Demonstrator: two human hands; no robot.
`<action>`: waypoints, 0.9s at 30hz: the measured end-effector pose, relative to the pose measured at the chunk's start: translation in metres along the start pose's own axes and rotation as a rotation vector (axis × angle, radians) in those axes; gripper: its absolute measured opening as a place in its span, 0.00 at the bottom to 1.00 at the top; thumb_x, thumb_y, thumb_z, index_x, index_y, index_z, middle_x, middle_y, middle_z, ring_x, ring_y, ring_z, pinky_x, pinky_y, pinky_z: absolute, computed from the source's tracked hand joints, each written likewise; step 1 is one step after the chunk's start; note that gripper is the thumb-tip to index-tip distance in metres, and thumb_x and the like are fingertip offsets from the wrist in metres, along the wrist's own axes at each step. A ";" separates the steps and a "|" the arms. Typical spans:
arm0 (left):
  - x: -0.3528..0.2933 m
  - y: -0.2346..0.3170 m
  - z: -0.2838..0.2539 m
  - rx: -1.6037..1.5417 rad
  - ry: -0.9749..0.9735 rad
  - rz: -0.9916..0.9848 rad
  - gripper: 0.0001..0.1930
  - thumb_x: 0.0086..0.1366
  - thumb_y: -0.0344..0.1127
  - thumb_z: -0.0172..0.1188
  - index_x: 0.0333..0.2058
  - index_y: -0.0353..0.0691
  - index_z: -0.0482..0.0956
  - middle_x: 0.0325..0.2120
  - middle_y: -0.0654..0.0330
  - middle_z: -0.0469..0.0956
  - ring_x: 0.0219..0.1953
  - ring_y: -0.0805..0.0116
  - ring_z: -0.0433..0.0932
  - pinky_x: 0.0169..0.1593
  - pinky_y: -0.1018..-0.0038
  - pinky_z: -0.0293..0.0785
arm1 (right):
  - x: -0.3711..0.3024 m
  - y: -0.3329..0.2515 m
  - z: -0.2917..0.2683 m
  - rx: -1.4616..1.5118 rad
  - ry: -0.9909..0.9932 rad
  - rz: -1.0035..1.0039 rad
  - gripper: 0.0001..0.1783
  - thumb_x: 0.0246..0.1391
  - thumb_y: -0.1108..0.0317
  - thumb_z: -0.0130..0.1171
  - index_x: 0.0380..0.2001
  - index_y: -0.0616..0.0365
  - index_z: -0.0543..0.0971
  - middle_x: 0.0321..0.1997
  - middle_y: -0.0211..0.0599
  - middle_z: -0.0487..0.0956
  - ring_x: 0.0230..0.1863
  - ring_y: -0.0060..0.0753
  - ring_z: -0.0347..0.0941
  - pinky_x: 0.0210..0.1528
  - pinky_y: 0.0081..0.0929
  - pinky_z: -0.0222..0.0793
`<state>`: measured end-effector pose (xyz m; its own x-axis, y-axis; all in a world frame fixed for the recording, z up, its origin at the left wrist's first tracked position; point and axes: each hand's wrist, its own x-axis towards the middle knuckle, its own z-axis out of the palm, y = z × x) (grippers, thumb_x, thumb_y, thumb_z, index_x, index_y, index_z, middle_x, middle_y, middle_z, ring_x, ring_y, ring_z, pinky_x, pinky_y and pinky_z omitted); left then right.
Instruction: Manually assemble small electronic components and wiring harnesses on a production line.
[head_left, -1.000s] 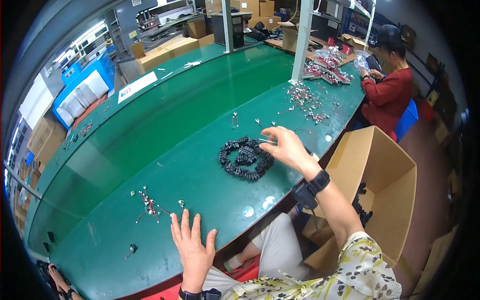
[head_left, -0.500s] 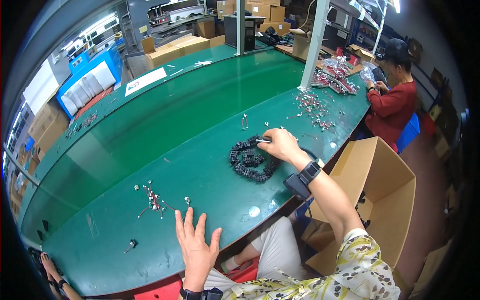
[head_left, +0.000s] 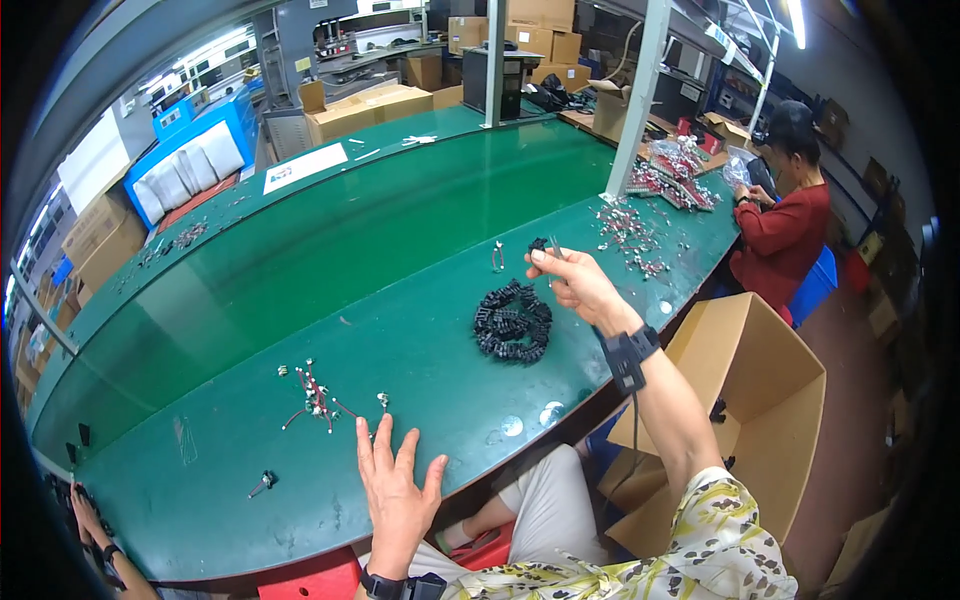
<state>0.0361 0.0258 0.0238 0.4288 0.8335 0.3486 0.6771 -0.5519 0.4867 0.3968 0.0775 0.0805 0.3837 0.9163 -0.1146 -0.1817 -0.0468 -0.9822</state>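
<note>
My right hand [head_left: 580,285] is raised above the green table, thumb and fingers pinched on a small black plastic part [head_left: 538,244]. A thin metal tool like tweezers [head_left: 556,248] sticks up from the same fingers. Just left of that hand, a coiled chain of black plastic parts [head_left: 512,322] lies on the tabletop. My left hand [head_left: 400,485] is open with fingers spread at the table's near edge, holding nothing. Its fingertips are close to a small white connector piece [head_left: 383,400] and a loose bunch of red-and-black wire leads [head_left: 316,397].
A single lead [head_left: 263,484] lies left of my left hand; another [head_left: 498,257] lies beyond the coil. An open cardboard box [head_left: 765,390] stands at my right. A grey post [head_left: 640,110] rises near wire piles [head_left: 632,235]. A co-worker in red [head_left: 790,235] sits far right; another person's hand [head_left: 88,517] is far left.
My right hand has lifted off the black coil and moved slightly right and away, with a small black part now in its fingers. The left hand stays in place.
</note>
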 end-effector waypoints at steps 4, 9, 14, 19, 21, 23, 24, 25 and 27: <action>-0.004 -0.011 -0.001 -0.092 0.093 0.071 0.19 0.56 0.32 0.66 0.47 0.34 0.78 0.59 0.47 0.63 0.66 0.42 0.55 0.64 0.53 0.58 | -0.042 -0.010 0.048 -0.428 -0.234 -0.306 0.12 0.54 0.62 0.66 0.34 0.59 0.79 0.24 0.15 0.71 0.21 0.06 0.55 0.21 0.15 0.49; -0.015 -0.019 -0.005 -1.019 0.088 -0.157 0.20 0.62 0.27 0.61 0.53 0.34 0.74 0.59 0.52 0.65 0.56 0.53 0.71 0.56 0.65 0.71 | -0.122 0.012 0.107 -0.354 -0.509 -0.108 0.19 0.48 0.66 0.72 0.40 0.66 0.79 0.35 0.23 0.77 0.38 0.12 0.68 0.40 0.16 0.68; -0.038 0.003 -0.015 -1.593 -0.140 -0.286 0.24 0.65 0.23 0.57 0.59 0.33 0.67 0.58 0.56 0.65 0.53 0.64 0.73 0.56 0.70 0.72 | -0.168 0.044 0.136 -0.419 -0.623 -0.011 0.23 0.47 0.70 0.70 0.47 0.59 0.74 0.34 0.32 0.80 0.34 0.17 0.73 0.34 0.21 0.72; -0.063 -0.011 -0.018 -1.775 -0.194 -0.500 0.20 0.67 0.25 0.55 0.58 0.34 0.68 0.50 0.55 0.74 0.50 0.66 0.76 0.56 0.73 0.73 | -0.187 0.054 0.146 -0.535 -0.584 -0.099 0.31 0.42 0.68 0.74 0.51 0.56 0.72 0.34 0.33 0.80 0.31 0.18 0.74 0.29 0.20 0.72; -0.071 -0.020 -0.012 -1.953 -0.168 -0.646 0.18 0.69 0.29 0.53 0.56 0.35 0.69 0.47 0.53 0.77 0.48 0.64 0.79 0.54 0.72 0.76 | -0.194 0.059 0.147 -0.381 -0.576 -0.082 0.34 0.39 0.70 0.76 0.52 0.55 0.73 0.33 0.31 0.79 0.29 0.16 0.73 0.26 0.18 0.69; -0.073 -0.020 -0.012 -2.007 -0.165 -0.694 0.18 0.69 0.30 0.53 0.56 0.35 0.69 0.47 0.52 0.77 0.47 0.63 0.79 0.53 0.71 0.77 | -0.198 0.059 0.146 -0.463 -0.570 -0.111 0.32 0.40 0.70 0.75 0.52 0.55 0.74 0.32 0.30 0.78 0.29 0.16 0.72 0.25 0.18 0.68; -0.074 -0.020 -0.012 -2.061 -0.164 -0.737 0.18 0.69 0.30 0.53 0.56 0.35 0.69 0.47 0.52 0.77 0.47 0.62 0.80 0.52 0.69 0.78 | -0.199 0.060 0.146 -0.547 -0.559 -0.143 0.31 0.41 0.71 0.74 0.51 0.56 0.76 0.31 0.30 0.77 0.29 0.15 0.71 0.24 0.17 0.67; -0.075 -0.018 -0.011 -2.063 -0.168 -0.741 0.18 0.69 0.30 0.53 0.56 0.35 0.69 0.47 0.52 0.77 0.47 0.62 0.80 0.52 0.69 0.78 | -0.201 0.063 0.146 -0.548 -0.557 -0.140 0.31 0.41 0.71 0.74 0.51 0.56 0.76 0.31 0.30 0.77 0.29 0.15 0.71 0.24 0.17 0.67; -0.078 -0.016 -0.010 -2.108 -0.204 -0.715 0.18 0.69 0.30 0.54 0.56 0.36 0.69 0.46 0.52 0.78 0.47 0.61 0.80 0.52 0.66 0.79 | -0.203 0.075 0.147 -0.518 -0.490 -0.278 0.29 0.39 0.75 0.73 0.50 0.56 0.78 0.29 0.26 0.76 0.20 0.07 0.59 0.20 0.11 0.54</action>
<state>-0.0140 -0.0304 -0.0029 0.6105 0.7619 -0.2164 -0.6568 0.6397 0.3994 0.1726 -0.0538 0.0522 -0.1138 0.9877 0.1071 0.3565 0.1412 -0.9236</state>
